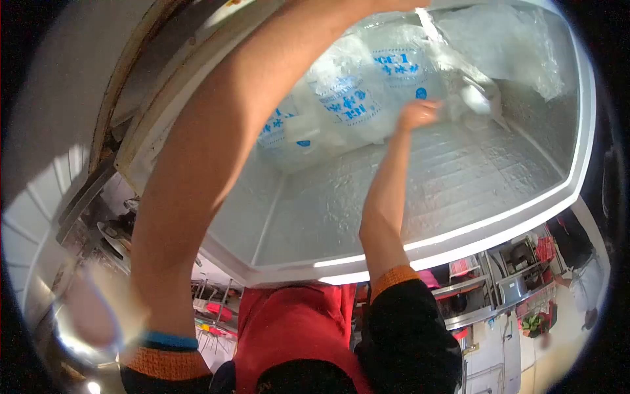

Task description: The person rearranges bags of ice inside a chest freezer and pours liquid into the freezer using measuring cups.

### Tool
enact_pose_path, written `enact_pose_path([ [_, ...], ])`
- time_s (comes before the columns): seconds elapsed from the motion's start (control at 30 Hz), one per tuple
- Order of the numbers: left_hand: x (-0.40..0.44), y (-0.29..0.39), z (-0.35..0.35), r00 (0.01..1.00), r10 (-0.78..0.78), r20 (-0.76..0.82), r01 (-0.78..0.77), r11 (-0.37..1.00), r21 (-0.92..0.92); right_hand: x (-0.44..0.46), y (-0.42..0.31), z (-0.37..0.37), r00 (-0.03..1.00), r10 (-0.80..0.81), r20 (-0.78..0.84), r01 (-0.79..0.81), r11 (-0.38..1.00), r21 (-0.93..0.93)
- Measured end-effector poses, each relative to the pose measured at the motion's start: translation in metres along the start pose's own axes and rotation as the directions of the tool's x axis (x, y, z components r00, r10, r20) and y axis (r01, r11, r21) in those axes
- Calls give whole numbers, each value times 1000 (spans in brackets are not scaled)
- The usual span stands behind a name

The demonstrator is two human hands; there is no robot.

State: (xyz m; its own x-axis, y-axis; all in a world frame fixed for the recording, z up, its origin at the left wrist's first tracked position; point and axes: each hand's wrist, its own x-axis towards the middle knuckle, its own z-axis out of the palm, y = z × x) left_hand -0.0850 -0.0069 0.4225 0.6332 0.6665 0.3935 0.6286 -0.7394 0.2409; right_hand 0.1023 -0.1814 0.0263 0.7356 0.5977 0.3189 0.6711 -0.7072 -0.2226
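Note:
My left hand (400,4) reaches across to the top edge of the view, which cuts off most of it. From its fingertips a twisted clear plastic bag (453,59) stretches down to the right. A blurred, shiny white lump (476,98) shows at the bag's lower end; what it is I cannot make out. My right hand (420,115) hovers over the freezer floor, left of that lump, its fingers smeared by motion. Behind it lie several clear bags with blue print (397,65), which look like ice bags, along the far side of the chest freezer (315,217).
The freezer's white rim (459,246) runs between me and the inside. More crumpled clear plastic (505,46) lies at the far right. Below the rim are a red apron (292,328) on my body, metal racks (466,289) and a patch of green leaves (530,323).

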Motion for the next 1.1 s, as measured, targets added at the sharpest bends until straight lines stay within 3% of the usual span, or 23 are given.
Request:
enact_pose_path([
  [0.03, 4, -11, 3, 1000, -21, -9, 21, 1000, 4, -22, 6, 9, 998, -52, 23, 54, 997, -64],
  [0.1, 16, -34, 7, 998, -43, -36, 43, 999, 26, 10, 6, -7, 880, -12, 474, -42, 994, 104],
  [0.17, 16, -49, 10, 996, -77, -38, 78, 996, 33, 4, -1, -39, 320, 436, 841, -727, 682, -77],
  [0.2, 17, -56, 9, 996, -73, -48, 75, 996, 44, 9, 0, -20, 680, 408, 609, -589, 799, 122],
  [0.23, 19, -59, 7, 996, -73, -48, 75, 996, 51, -4, -8, -3, 955, 228, 192, -246, 966, 80],
  [0.27, 17, -62, 9, 995, -84, -56, 86, 995, 50, -26, -3, 15, 994, 94, 46, -90, 992, -92],
  [0.3, 18, -62, 9, 994, -87, -61, 90, 995, 49, -40, 9, 28, 976, 31, 216, 6, 986, -168],
  [0.33, 18, -63, 9, 994, -87, -65, 90, 995, 52, -74, 51, 93, 808, -113, 578, 275, 941, -199],
  [0.4, 18, -63, 10, 993, -102, -56, 104, 994, 37, 27, 8, -22, 618, 179, 766, -412, 903, 122],
  [0.47, 24, -67, 10, 994, -83, -73, 87, 994, 66, 35, 10, -19, 793, 171, 585, -359, 906, 222],
  [0.5, 28, -72, 8, 994, -70, -84, 76, 994, 80, 18, 15, 17, 955, 8, 297, -61, 984, 169],
  [0.53, 27, -70, 10, 992, -102, -68, 109, 988, 112, -22, 63, 99, 942, -335, 4, 333, 935, -119],
  [0.57, 27, -63, 12, 990, -135, -48, 140, 982, 128, -11, 31, 59, 930, -152, 335, 119, 986, 116],
  [0.6, 39, -47, -16, 921, -297, 252, 269, 953, 139, 0, -3, 17, 742, 94, 664, -275, 946, 173],
  [0.63, 36, -36, -16, 921, -288, 262, 266, 957, 115, 15, -43, -32, 466, 287, 837, -532, 846, 6],
  [0.73, 26, -29, -21, 949, -261, 177, 221, 951, 218, 50, -62, -80, 852, 219, 476, -436, 801, 411],
  [0.8, 27, -29, -13, 972, -217, 91, 185, 943, 277, 15, -62, -42, 947, 204, 250, -287, 884, 369],
  [0.87, 6, -20, 12, 1000, -31, -1, 31, 989, 148, -19, -59, -27, 807, 272, 524, -448, 860, 244],
  [0.93, -16, -9, 54, 984, 143, -110, -139, 989, 40, 5, -60, -59, 284, 352, 892, -802, 598, 20],
  [0.97, -27, -5, 76, 994, 106, 23, -104, 992, -76, 24, -56, -70, 197, 345, 918, -836, 548, -26],
  [1.0, -40, -1, 99, 984, 75, 164, -43, 981, -188, 44, -45, -80, 195, 351, 916, -832, 553, -34],
  [1.07, -60, -14, 160, 888, -111, 447, 267, 915, -302, 78, -23, -80, 341, 354, 871, -710, 704, -9],
  [1.1, -68, -17, 190, 888, -106, 447, 263, 915, -306, 95, -12, -76, 479, 314, 820, -553, 834, 3],
])
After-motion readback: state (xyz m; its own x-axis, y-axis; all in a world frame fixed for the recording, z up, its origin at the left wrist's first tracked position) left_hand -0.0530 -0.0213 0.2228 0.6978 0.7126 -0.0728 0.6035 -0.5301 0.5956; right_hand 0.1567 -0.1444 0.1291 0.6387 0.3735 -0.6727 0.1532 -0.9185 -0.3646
